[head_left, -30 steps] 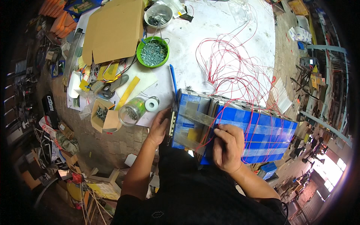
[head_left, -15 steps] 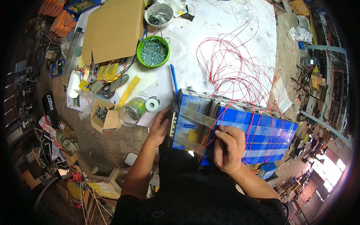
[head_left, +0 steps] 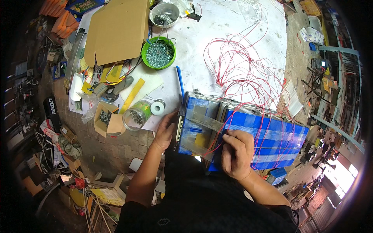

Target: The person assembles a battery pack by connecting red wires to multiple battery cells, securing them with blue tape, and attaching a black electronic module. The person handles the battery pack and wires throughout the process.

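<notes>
A long battery pack (head_left: 268,145) of blue-wrapped cells, bound with clear tape, lies at the table's near edge in front of me. Clear strips (head_left: 208,122) cross its left section, over a gap between two blocks. Against the pack's left end my left hand (head_left: 165,134) is curled, with its fingertips partly hidden behind the edge. My right hand (head_left: 237,153) rests on top beside the gap, thumb and fingers bent together in a pinch. Whatever they hold is hidden. Thin red wires (head_left: 237,83) run from the pack's far side, and one passes close to my right fingertips.
A green bowl of screws (head_left: 159,54), a metal bowl (head_left: 164,15), a jar (head_left: 136,115), a tape roll (head_left: 157,108) and a small carton of screws (head_left: 105,116) stand left. Behind them lies a large cardboard box (head_left: 116,33). A blue-handled tool (head_left: 180,83) touches the pack's corner.
</notes>
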A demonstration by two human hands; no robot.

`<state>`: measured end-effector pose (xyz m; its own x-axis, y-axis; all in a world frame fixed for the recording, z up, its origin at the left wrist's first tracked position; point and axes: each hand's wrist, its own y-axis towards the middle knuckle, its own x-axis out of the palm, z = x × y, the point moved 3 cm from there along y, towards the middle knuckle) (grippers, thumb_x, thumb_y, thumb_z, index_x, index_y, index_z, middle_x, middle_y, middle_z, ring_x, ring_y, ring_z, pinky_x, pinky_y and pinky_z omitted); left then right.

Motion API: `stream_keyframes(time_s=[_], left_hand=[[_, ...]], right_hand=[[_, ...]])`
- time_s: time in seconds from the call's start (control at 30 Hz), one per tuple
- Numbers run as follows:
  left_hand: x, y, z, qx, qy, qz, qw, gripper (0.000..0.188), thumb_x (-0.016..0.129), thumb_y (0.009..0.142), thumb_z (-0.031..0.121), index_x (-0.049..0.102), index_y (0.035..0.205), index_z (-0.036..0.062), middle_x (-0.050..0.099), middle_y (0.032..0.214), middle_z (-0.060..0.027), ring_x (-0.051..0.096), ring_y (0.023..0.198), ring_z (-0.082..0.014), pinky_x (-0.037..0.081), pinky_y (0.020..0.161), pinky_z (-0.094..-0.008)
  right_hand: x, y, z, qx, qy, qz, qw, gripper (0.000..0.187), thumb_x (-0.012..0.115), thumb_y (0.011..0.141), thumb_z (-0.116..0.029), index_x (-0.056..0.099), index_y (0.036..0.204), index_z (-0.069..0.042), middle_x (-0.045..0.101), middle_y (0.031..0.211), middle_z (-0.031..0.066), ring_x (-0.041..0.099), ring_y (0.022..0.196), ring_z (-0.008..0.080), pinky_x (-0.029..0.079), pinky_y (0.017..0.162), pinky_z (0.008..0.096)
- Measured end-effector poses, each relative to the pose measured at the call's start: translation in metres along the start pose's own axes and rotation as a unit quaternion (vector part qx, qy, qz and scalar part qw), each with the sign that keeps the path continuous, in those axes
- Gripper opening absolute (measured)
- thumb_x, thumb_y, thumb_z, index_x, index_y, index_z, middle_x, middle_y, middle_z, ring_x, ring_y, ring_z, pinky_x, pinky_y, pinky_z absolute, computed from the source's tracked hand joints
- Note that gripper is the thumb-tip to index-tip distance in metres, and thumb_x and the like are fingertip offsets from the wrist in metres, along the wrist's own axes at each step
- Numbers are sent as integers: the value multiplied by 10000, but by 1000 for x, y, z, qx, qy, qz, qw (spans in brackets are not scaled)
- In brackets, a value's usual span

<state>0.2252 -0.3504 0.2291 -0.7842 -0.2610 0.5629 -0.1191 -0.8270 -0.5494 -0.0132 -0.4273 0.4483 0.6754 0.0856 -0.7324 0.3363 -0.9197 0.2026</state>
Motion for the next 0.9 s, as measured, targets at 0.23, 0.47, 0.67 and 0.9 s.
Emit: stream_keyframes(time_s=[0.23, 0.47, 0.67, 0.9], left_hand=[[-2, 0, -1, 5, 3, -6, 1000, 601, 655, 1017, 271, 446, 1517, 12, 515, 1507, -116, 449, 1413, -220, 315, 1201, -359], [2, 0, 2, -1, 17, 4, 1000, 592, 643, 1019, 261, 448, 1511, -3, 516, 1510, -121, 453, 1412, -223, 309, 1204, -364], [-1, 1, -2, -1, 0, -1, 1000, 647, 677, 1005, 318, 441, 1517, 1, 517, 1510, -118, 454, 1414, -223, 312, 1203, -365], [-1, 1, -2, -6, -2, -3, 1000, 667, 684, 1002, 341, 434, 1524, 9, 514, 1515, -112, 453, 1416, -223, 318, 1201, -366]], right_hand=[[-1, 0, -1, -4, -1, -7, 1000, 394, 639, 759, 146, 650, 1126, 3, 637, 1103, 190, 627, 995, 329, 516, 861, 395], [0, 0, -1, -3, 2, -4, 1000, 390, 632, 768, 152, 651, 1129, 6, 633, 1113, 197, 628, 1003, 330, 518, 877, 392], [0, 0, -1, -5, 4, -2, 1000, 385, 628, 771, 151, 653, 1127, 8, 634, 1115, 198, 629, 1006, 331, 517, 882, 390], [-1, 0, -1, -7, 6, -2, 1000, 382, 635, 770, 148, 653, 1126, 10, 634, 1116, 199, 630, 1000, 331, 517, 878, 391]])
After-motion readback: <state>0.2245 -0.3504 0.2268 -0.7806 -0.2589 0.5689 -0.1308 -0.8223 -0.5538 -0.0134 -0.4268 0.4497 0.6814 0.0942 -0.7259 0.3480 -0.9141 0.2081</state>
